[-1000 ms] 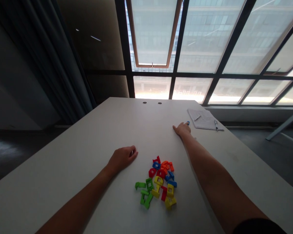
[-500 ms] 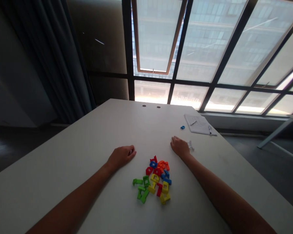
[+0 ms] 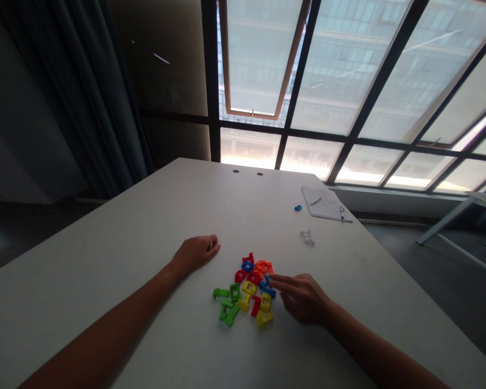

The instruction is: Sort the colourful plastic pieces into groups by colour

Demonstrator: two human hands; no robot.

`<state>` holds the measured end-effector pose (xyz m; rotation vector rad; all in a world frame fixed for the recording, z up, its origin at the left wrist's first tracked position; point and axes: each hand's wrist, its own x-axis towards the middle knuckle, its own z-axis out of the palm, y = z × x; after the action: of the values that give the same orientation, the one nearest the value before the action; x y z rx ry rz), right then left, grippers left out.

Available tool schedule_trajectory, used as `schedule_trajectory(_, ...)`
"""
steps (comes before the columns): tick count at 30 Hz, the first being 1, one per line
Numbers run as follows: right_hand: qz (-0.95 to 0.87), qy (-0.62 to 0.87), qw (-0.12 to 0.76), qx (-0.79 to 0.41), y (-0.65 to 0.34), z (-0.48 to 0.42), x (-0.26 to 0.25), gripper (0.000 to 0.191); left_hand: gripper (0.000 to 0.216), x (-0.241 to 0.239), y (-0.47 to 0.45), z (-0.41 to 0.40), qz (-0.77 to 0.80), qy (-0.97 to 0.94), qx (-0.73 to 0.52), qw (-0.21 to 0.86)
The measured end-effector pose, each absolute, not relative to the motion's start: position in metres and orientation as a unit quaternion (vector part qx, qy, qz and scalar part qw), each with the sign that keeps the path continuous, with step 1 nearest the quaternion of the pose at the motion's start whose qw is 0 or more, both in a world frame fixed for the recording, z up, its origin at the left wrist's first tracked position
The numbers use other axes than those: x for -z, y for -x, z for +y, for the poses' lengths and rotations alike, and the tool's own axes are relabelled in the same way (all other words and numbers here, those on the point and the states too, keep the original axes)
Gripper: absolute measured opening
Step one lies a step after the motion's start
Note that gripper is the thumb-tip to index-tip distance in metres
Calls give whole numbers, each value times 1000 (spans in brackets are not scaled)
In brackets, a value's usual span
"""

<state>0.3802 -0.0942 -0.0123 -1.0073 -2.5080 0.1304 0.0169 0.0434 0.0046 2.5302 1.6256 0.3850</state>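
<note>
A pile of small plastic pieces lies on the white table [image 3: 154, 216]: green pieces [image 3: 235, 292] at the left, yellow pieces [image 3: 266, 302] at the near right, red pieces [image 3: 240, 276] and orange pieces [image 3: 261, 267] farther back. Stretched toward the pile's right side, my right hand [image 3: 305, 296] is open, its fingertips at the blue pieces [image 3: 269, 292]; whether they touch is unclear. Left of the pile, my left hand [image 3: 195, 253] rests on the table with loosely curled fingers, a small gap showing at the thumb and nothing visible inside.
Farther back on the right sit a white plastic piece [image 3: 307, 237] and a lone blue piece [image 3: 298, 208]. Paper sheets [image 3: 326, 202] with two pens lie near the right edge. Two round holes [image 3: 260, 174] mark the far end. Windows and a dark curtain [image 3: 85, 97] stand beyond.
My right hand has come from beside the white piece back toward me to the pile's right side, its fingers now extended. The left hand stays put; the view has shifted slightly.
</note>
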Motion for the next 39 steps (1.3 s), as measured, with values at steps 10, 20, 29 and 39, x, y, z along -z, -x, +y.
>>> schedule_trajectory(10, -908, 365, 204, 1, -392, -85, 16, 36, 28, -4, -18, 43, 541, -830, -124, 52)
schedule_trajectory(20, -819, 564, 78, 75, -406, -60, 6, 47, 26, -4, -18, 43, 537, -833, -122, 50)
schedule_trajectory(29, -749, 653, -87, 66, -367, 19, -14, 50, 26, -2, -19, 43, 536, -836, -117, 29)
schedule_trajectory(39, -670, 730, -136, -9, -394, 120, -44, 41, 25, -4, -18, 44, 534, -837, -108, 46)
